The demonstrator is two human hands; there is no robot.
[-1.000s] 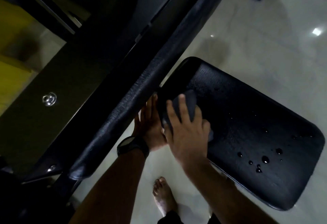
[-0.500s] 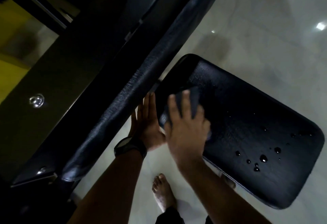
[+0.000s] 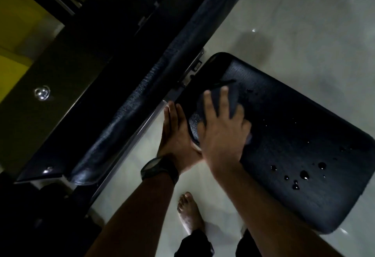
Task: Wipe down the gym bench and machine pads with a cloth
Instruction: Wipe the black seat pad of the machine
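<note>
Dim, underexposed; floor (image 3: 304,23) glare spot; soft blur.

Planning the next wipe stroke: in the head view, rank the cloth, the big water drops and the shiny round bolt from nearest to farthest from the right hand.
1. cloth: directly under the right hand, on the seat pad.
2. water drops: toward the pad's right end.
3. round bolt: far left, on the dark frame.

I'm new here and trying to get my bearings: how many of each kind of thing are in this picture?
pads: 2, the seat pad and the long back pad
cloth: 1
hands: 2, the left hand and the right hand
wristwatch: 1
bare foot: 1
Total: 7
</note>
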